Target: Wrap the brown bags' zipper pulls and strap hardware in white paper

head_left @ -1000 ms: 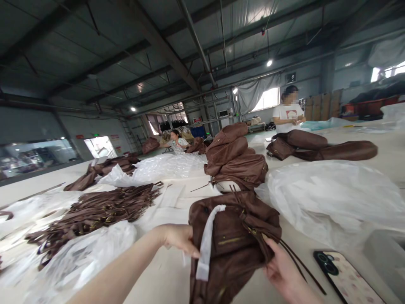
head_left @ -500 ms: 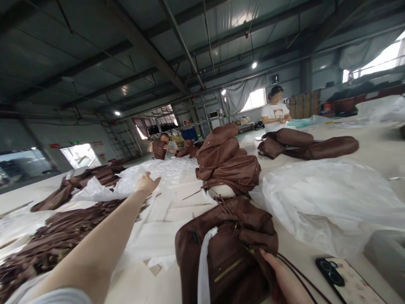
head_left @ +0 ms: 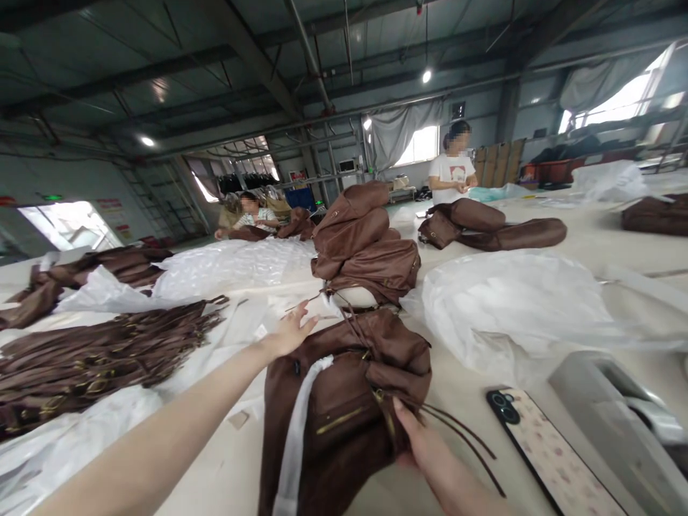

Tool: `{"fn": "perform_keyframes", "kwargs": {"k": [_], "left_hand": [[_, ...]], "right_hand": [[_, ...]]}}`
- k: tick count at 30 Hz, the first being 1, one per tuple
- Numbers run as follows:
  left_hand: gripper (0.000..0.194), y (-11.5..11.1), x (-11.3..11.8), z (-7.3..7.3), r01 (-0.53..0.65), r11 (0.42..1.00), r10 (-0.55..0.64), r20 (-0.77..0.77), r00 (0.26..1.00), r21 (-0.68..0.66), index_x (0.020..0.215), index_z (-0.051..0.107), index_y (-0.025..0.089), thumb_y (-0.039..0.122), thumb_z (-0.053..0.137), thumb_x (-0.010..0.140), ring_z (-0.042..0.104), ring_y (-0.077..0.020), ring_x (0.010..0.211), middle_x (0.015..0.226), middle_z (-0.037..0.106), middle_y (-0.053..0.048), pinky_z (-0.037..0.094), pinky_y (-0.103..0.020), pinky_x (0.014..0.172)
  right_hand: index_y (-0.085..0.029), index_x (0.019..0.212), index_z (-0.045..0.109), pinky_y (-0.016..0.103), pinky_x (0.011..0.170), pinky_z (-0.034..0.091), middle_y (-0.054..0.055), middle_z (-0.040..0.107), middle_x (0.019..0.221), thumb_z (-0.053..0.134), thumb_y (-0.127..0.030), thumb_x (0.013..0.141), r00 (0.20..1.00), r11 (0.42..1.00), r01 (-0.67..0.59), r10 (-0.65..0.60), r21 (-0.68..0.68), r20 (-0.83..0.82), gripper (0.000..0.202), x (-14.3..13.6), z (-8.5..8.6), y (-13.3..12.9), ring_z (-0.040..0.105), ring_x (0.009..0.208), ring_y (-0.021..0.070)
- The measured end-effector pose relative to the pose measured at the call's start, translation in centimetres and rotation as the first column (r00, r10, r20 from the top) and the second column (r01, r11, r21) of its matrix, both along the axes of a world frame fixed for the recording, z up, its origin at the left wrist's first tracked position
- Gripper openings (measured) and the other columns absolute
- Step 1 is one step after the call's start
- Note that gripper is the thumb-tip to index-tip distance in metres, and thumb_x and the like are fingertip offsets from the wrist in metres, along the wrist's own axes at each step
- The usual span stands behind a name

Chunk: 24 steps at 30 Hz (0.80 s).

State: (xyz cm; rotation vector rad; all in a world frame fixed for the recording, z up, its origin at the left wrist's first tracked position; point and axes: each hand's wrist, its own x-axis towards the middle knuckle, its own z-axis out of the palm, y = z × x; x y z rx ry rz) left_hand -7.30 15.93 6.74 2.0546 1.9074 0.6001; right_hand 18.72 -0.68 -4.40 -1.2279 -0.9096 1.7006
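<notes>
– Brown straps (head_left: 123, 347) lie heaped at far left. Where's the left hand (head_left: 293, 333)?

– At the upper left edge of the leather-look bag (head_left: 344, 398), fingers spread; I can't tell whether they touch it.

– How does the bag look?

– Dark brown and slumped on the pale table (head_left: 226, 473), with 1 whitish strip (head_left: 299, 430) down its front, then a brass-coloured zip (head_left: 341, 421).

– And the right hand (head_left: 422, 437)?

– Pinching the bag's right edge, thumb on top, other fingers hidden.

– Anything cut off?

– The bag's bottom, the patterned phone (head_left: 559, 451) and the grey tape dispenser (head_left: 596, 423).
</notes>
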Motion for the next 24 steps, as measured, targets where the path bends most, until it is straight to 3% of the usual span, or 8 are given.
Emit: {"fn": "perform_keyframes", "kwargs": {"k": [2,5,7,8,10,13,17,24], "left_hand": [[0.067,-2.9,1.1,-0.3,0.158,0.987,-0.158,-0.077,0.984,0.0,0.132,0.047,0.018,0.056,0.054,0.078,0.047,-0.0284,0.124,0.132,0.054,-0.012,0.031,-0.036,0.107],[0.064,-6.6,2.2,-0.5,0.349,0.935,-0.311,-0.329,0.892,0.065,0.128,0.05,0.019,0.059,0.051,0.079,0.047,-0.0295,0.123,0.132,0.053,-0.012,0.034,-0.04,0.106],[0.062,-8.1,2.5,-0.5,0.384,0.916,-0.299,-0.438,0.848,0.118,0.129,0.049,0.018,0.057,0.05,0.081,0.047,-0.0295,0.123,0.132,0.051,-0.013,0.035,-0.042,0.105],[0.062,-8.6,2.7,-0.5,0.387,0.913,-0.291,-0.458,0.84,0.13,0.129,0.049,0.017,0.056,0.051,0.081,0.046,-0.0293,0.123,0.133,0.051,-0.013,0.036,-0.042,0.106],[0.064,-9.5,2.9,-0.2,0.406,0.904,-0.306,-0.465,0.831,0.131,0.129,0.049,0.015,0.054,0.056,0.079,0.046,-0.0291,0.124,0.134,0.049,-0.014,0.036,-0.041,0.106],[0.059,-11.4,3.6,0.4,0.446,0.88,-0.341,-0.434,0.834,0.165,0.127,0.05,0.013,0.046,0.06,0.079,0.047,-0.0281,0.123,0.132,0.051,-0.015,0.037,-0.041,0.106],[0.029,-15.6,4.9,0.2,0.463,0.848,-0.366,-0.345,0.864,0.259,0.113,0.057,0.02,0.033,0.049,0.088,0.056,-0.0211,0.111,0.116,0.061,-0.008,0.043,-0.037,0.1],[0.059,-15.1,2.8,-2.6,0.189,0.947,-0.044,-0.479,0.877,0.26,0.129,0.045,0.011,0.024,0.063,0.075,0.051,-0.0317,0.118,0.128,0.052,-0.019,0.041,-0.045,0.101]], "right_hand": [[-0.018,0.085,0.069,0.027,0.05,0.046,0.007,0.07,0.071,0.04,-0.063,0.082,0.912,0.931,-0.363,0.364,-0.038,0.19,0.054,-0.1,1.3,-1.5,0.063,0.055,0.0185],[-0.016,0.061,0.063,0.019,0.045,0.037,-0.001,0.058,0.052,0.057,-0.051,0.077,0.544,0.574,-0.817,0.732,0.057,0.41,0.04,1.4,4.3,-3.7,0.05,0.044,0.0093],[-0.016,0.063,0.063,0.016,0.048,0.036,-0.003,0.057,0.053,0.062,-0.043,0.075,0.416,0.397,-0.906,0.782,0.145,0.464,0.03,2.7,6.3,-4.8,0.05,0.048,0.0073],[-0.016,0.068,0.064,0.016,0.049,0.037,-0.003,0.058,0.055,0.059,-0.043,0.078,0.419,0.39,-0.907,0.787,0.162,0.453,0.029,3.3,7.1,-5.1,0.051,0.049,0.0076],[-0.017,0.081,0.065,0.018,0.051,0.039,-0.002,0.061,0.062,0.05,-0.043,0.085,0.566,0.547,-0.816,0.684,0.19,0.46,0.03,3.6,8.0,-5.3,0.055,0.053,0.0093],[-0.019,0.094,0.063,0.023,0.061,0.042,0.001,0.064,0.076,0.057,-0.039,0.081,0.709,0.759,-0.542,0.182,0.361,0.682,0.024,2.4,7.4,-5.1,0.059,0.067,0.0142],[-0.019,0.089,0.064,0.029,0.073,0.041,0.007,0.062,0.094,0.064,-0.03,0.076,0.455,0.687,-0.556,-0.221,0.469,0.863,0.017,0.0,5.0,-4.9,0.059,0.085,0.0203],[-0.021,0.071,0.062,0.026,0.06,0.036,0.001,0.067,0.074,0.056,-0.023,0.077,0.39,0.656,-0.672,-0.082,0.344,0.917,0.008,0.0,3.7,-5.6,0.061,0.07,0.0167]]}}
